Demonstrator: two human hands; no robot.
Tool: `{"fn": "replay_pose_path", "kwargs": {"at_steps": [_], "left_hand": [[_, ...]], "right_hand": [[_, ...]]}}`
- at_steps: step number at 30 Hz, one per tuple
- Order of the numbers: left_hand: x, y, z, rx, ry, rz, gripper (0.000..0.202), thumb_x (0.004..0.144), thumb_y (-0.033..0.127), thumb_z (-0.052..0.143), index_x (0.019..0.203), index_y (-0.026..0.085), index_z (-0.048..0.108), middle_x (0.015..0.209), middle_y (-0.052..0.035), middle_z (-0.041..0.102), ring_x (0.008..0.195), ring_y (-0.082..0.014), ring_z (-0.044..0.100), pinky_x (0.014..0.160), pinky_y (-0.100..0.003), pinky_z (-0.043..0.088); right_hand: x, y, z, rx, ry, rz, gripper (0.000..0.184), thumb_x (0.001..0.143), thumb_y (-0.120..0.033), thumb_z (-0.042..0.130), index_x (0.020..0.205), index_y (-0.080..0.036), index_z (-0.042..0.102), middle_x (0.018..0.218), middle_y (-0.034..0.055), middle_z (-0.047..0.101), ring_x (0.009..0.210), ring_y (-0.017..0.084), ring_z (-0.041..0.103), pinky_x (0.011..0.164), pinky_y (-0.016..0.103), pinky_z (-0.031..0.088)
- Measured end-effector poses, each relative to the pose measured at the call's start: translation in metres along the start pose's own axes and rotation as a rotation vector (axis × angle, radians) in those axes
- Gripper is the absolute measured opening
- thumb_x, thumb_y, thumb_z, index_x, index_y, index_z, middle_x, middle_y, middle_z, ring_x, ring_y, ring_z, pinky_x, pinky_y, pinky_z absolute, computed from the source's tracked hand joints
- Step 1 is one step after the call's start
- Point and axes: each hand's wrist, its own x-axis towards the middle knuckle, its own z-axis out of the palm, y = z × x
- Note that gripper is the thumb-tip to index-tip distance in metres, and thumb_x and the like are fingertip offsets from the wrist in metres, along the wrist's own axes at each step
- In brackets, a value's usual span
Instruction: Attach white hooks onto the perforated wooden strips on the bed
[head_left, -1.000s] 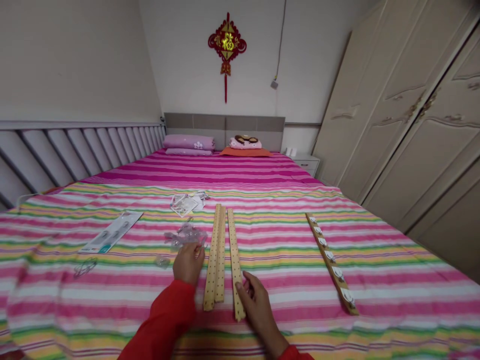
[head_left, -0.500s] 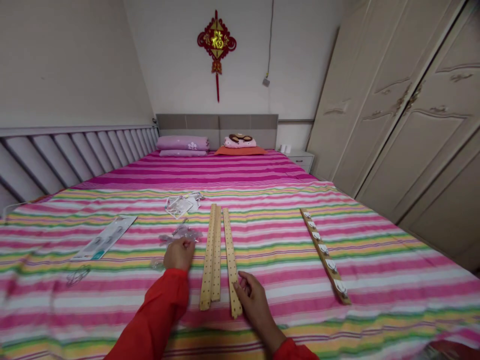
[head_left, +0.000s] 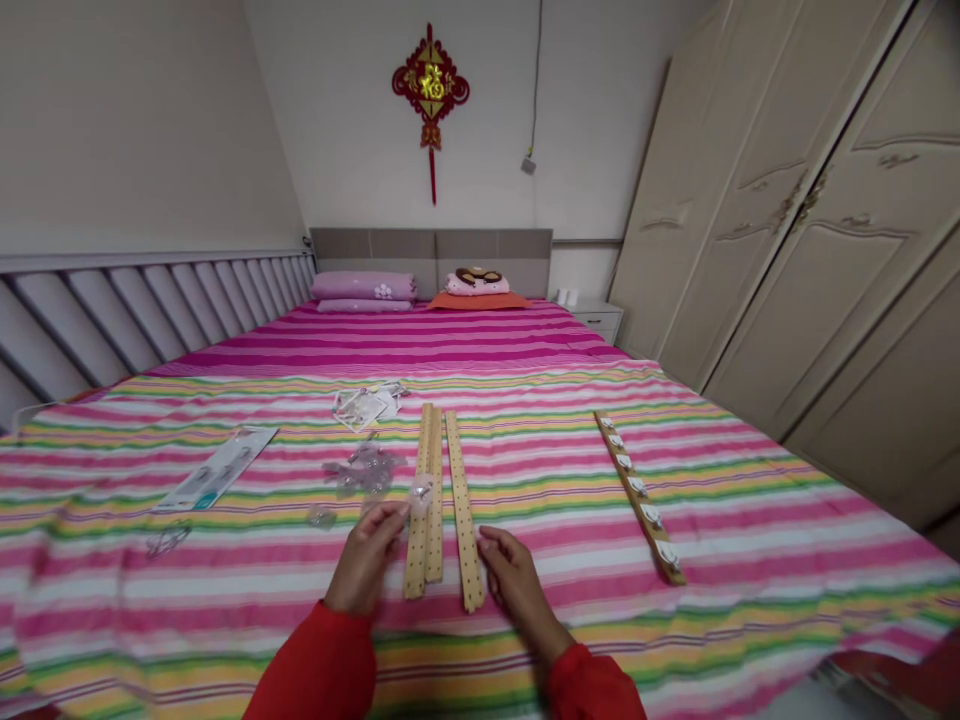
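With the left hand [head_left: 365,560] clamped on a clear packet [head_left: 421,492] over perforated strips [head_left: 435,535] on the bed [head_left: 540,480], long axes pointing headboard-ward, I cannot tell whether the right hand's [head_left: 519,582] grip is together.

Matt, smooth wood on those strips [head_left: 461,510], clear plastic on the packet [head_left: 421,490] (glossy, look!), matt cloth bedsheet [head_left: 544,480]!

There are three perforated strips [head_left: 463,520], one brown strip [head_left: 640,503] and six white pieces [head_left: 651,517].
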Motion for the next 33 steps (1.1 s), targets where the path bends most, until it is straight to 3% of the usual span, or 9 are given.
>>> {"fn": "replay_pose_path", "kwargs": {"at_steps": [3,7,13,16,23,28,33], "left_hand": [[-0.012,-0.001,0.003,0.097,-0.078,0.107,0.036,0.052,0.043,0.082,0.068,0.017,0.063,0.072,0.0002,0.062,0.068,-0.0115,0.056,0.062,-0.021,0.046],[-0.022,-0.010,0.009,-0.011,-0.082,-0.040,0.048,0.046,0.052,0.082,0.070,0.017,0.059,0.063,0.0041,0.056,0.054,-0.0070,0.046,0.053,-0.020,0.039],[-0.027,-0.027,0.020,0.080,-0.242,-0.168,0.042,0.056,0.050,0.078,0.070,0.016,0.059,0.053,0.0061,0.047,0.048,-0.0048,0.036,0.046,-0.019,0.025],[-0.028,-0.031,0.022,0.174,-0.288,-0.143,0.038,0.060,0.049,0.075,0.067,0.015,0.061,0.055,0.0048,0.051,0.052,-0.0064,0.040,0.051,-0.020,0.030],[-0.030,-0.027,0.024,0.436,-0.450,-0.135,0.028,0.054,0.040,0.075,0.059,0.016,0.061,0.060,-0.0007,0.063,0.063,-0.0144,0.056,0.066,-0.027,0.042],[-0.027,-0.023,0.023,0.501,-0.464,-0.148,0.022,0.053,0.036,0.072,0.057,0.017,0.060,0.053,0.0027,0.058,0.057,-0.0125,0.052,0.061,-0.026,0.040],[-0.016,-0.022,0.025,0.540,-0.503,-0.145,0.022,0.051,0.036,0.071,0.054,0.017,0.060,0.053,0.0015,0.058,0.057,-0.0134,0.052,0.060,-0.026,0.039]], "right_hand": [[-0.005,-0.007,-0.003,0.035,0.009,0.042,0.055,0.064,-0.059,0.071,0.093,-0.014,0.064,0.056,-0.0038,0.057,0.031,0.004,0.032,0.033,0.020,0.022],[-0.017,-0.028,-0.006,0.012,0.052,-0.033,0.050,0.063,-0.058,0.071,0.087,-0.015,0.066,0.059,-0.0028,0.057,0.035,0.005,0.034,0.034,0.020,0.024],[-0.034,-0.072,-0.007,-0.075,0.058,-0.101,0.042,0.067,-0.054,0.070,0.087,-0.017,0.068,0.053,-0.0054,0.047,0.041,0.007,0.035,0.039,0.021,0.029],[-0.037,-0.083,-0.008,-0.115,0.049,-0.137,0.038,0.069,-0.050,0.070,0.088,-0.017,0.069,0.052,-0.0064,0.043,0.043,0.008,0.033,0.042,0.021,0.028],[-0.041,-0.081,-0.007,-0.297,-0.064,-0.340,0.019,0.071,-0.037,0.069,0.077,-0.019,0.075,0.071,0.0017,0.058,0.061,0.013,0.051,0.055,0.024,0.041],[-0.043,-0.070,-0.009,-0.312,-0.100,-0.257,0.016,0.067,-0.034,0.072,0.069,-0.018,0.073,0.063,0.0001,0.058,0.055,0.012,0.050,0.051,0.024,0.040],[-0.045,-0.062,-0.010,-0.233,-0.160,-0.016,0.022,0.059,-0.037,0.078,0.063,-0.018,0.068,0.049,-0.0028,0.058,0.043,0.010,0.047,0.042,0.022,0.038]]}}
